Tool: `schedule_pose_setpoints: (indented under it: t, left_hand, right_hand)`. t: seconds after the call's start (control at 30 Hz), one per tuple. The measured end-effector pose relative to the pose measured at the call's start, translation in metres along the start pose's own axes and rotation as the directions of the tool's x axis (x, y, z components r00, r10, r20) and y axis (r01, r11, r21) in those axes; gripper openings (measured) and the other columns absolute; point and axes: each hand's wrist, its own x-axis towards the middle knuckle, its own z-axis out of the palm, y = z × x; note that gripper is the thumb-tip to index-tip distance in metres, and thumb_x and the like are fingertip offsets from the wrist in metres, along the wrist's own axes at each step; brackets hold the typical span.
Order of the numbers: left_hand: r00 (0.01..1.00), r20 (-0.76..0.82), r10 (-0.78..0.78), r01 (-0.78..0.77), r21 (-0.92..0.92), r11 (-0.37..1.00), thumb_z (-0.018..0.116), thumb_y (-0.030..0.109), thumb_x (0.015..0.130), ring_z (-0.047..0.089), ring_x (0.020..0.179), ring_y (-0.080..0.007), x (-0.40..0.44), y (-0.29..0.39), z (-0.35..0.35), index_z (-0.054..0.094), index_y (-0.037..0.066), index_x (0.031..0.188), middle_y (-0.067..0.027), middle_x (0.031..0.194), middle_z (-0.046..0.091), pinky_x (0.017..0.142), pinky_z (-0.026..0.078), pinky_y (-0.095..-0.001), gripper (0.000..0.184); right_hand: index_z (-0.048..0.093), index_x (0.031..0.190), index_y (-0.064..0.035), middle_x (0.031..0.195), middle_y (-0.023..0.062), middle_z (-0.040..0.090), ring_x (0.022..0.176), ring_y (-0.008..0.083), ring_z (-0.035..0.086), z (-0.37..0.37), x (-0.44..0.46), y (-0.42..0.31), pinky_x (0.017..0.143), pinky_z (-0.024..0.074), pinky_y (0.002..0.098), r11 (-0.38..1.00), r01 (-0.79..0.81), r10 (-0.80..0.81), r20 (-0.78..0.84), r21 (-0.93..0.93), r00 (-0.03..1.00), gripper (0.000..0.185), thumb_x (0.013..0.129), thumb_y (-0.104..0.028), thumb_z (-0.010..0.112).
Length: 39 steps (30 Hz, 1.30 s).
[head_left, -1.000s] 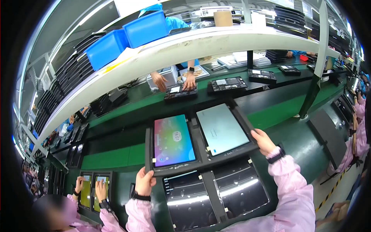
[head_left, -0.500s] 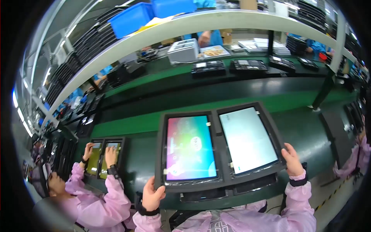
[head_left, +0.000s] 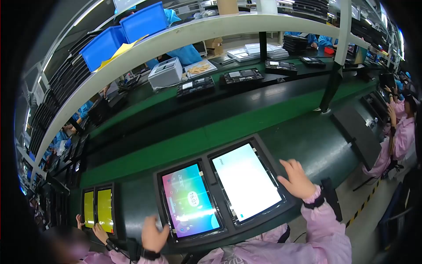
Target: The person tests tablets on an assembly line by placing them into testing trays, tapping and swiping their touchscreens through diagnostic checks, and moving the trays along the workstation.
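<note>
1. A dark foam tray (head_left: 219, 196) lay at the near edge of the table (head_left: 303, 136), with two tablets seated side by side in its compartments.
2. The left tablet (head_left: 184, 198) showed a bright, multicoloured screen with the clock at 16:01; the right tablet (head_left: 246, 185) glowed almost plain white.
3. From where I stood, the left hand (head_left: 154, 235) was beside the tray's near left corner, its grip open, the thumb pointing at the rim. I couldn't tell whether it touched.
4. The right hand (head_left: 299, 181) was just off the tray's right side, fingers spread, its grip open and holding nothing.
5. Farther left along the near edge, a co-worker's hand (head_left: 100, 234) was at a second tray (head_left: 115, 207) with two yellow-screened tablets.
6. A dark flat slab (head_left: 358, 138) lay toward the table's right end, and opened devices (head_left: 241, 77) lined its far side.
</note>
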Motion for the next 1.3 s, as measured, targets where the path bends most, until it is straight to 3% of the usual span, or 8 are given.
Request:
schedule_pose_setpoints:
  t: [0.13,0.3,0.43,0.77,0.93,1.03,1.17,1.3]
  left_hand:
    - [0.892,-0.176,0.417,-0.407,0.089,0.909,0.071,0.019,0.076,0.052,0.113,-0.0399,0.081,0.047,0.019,0.052,0.0,0.125,-0.0209,0.123,0.053,0.096,0.045,-0.0457,0.056]
    - [0.941,-0.291,0.173,-0.16,0.068,0.985,0.068,0.027,0.085,0.051,0.121,-0.0407,0.158,0.022,0.055,0.049,0.0,0.132,-0.0225,0.133,0.051,0.099,0.044,-0.0453,0.058]
    - [0.972,-0.219,-0.09,0.035,-0.241,0.97,0.06,0.028,0.092,0.053,0.121,-0.0421,0.169,-0.011,0.072,0.04,0.001,0.141,-0.0269,0.132,0.054,0.1,0.044,-0.0437,0.059]
    - [0.977,-0.147,-0.157,0.104,-0.317,0.943,0.05,0.016,0.097,0.056,0.119,-0.041,0.176,-0.025,0.077,0.037,0.005,0.144,-0.028,0.129,0.057,0.099,0.045,-0.0406,0.05]
    - [0.977,-0.124,-0.176,0.131,-0.307,0.943,0.05,0.015,0.096,0.057,0.118,-0.0414,0.176,-0.026,0.075,0.037,0.004,0.143,-0.0278,0.129,0.057,0.098,0.046,-0.0416,0.049]
    - [0.978,-0.2,-0.057,0.005,-0.25,0.968,0.05,0.015,0.097,0.058,0.113,-0.0459,0.174,-0.025,0.064,0.034,0.006,0.145,-0.0304,0.122,0.06,0.094,0.048,-0.0457,0.051]
    - [0.871,-0.444,0.212,-0.299,-0.137,0.944,0.046,0.011,0.098,0.056,0.118,-0.0453,0.164,-0.009,-0.005,0.03,0.005,0.149,-0.0328,0.131,0.053,0.096,0.047,-0.0432,0.054]
    - [0.784,-0.6,0.159,-0.425,-0.333,0.842,0.042,0.013,0.102,0.051,0.128,-0.0308,0.129,0.039,-0.078,0.031,0.004,0.15,-0.0215,0.143,0.047,0.104,0.039,-0.0337,0.05]
  right_hand:
    - [0.055,0.128,-0.0015,0.144,0.0262,0.038,0.135,0.0435,0.033,0.019,0.071,-0.007,0.105,0.0339,0.0532,0.983,0.164,-0.164,0.004,-0.08,0.986,0.054,0.089,-0.038,0.064]
    - [0.055,0.13,0.0017,0.154,0.0335,0.018,0.146,0.0477,0.01,0.043,0.125,-0.001,0.111,0.0239,0.06,0.988,-0.15,0.156,0.173,-0.048,0.972,0.07,0.091,-0.056,0.056]
    - [0.055,0.13,0.008,0.152,0.0359,0.021,0.141,0.0506,0.024,0.05,0.138,0.02,0.113,0.0288,0.0505,0.966,-0.097,0.066,0.135,0.24,0.989,0.072,0.092,-0.053,0.057]
    - [0.06,0.122,0.0083,0.147,0.025,0.038,0.132,0.0381,0.043,0.051,0.137,0.021,0.108,0.0364,0.0401,0.936,-0.113,0.079,0.113,0.335,0.99,0.052,0.096,-0.037,0.058]
    - [0.066,0.118,-0.0001,0.111,0.0291,0.061,0.109,0.0398,0.058,0.06,0.137,0.027,0.095,0.0469,0.0407,0.976,0.01,0.005,-0.069,0.217,0.998,0.031,0.091,-0.012,0.055]
    - [0.066,0.117,-0.0011,0.097,0.0254,0.062,0.092,0.0407,0.061,0.049,0.133,0.016,0.085,0.0502,0.0427,0.996,0.037,-0.028,-0.102,0.083,0.994,0.035,0.085,0.0,0.052]
    - [0.063,0.123,-0.0035,0.103,0.0257,0.063,0.1,0.0422,0.06,-0.005,0.124,-0.031,0.094,0.0473,0.0405,0.967,0.203,-0.135,-0.373,0.151,0.918,0.039,0.086,0.005,0.051]
    - [0.061,0.125,-0.0018,0.114,0.0309,0.059,0.104,0.0463,0.058,-0.051,0.12,-0.08,0.09,0.0479,0.0398,0.958,0.275,-0.192,-0.533,0.08,0.824,0.039,0.089,0.007,0.048]
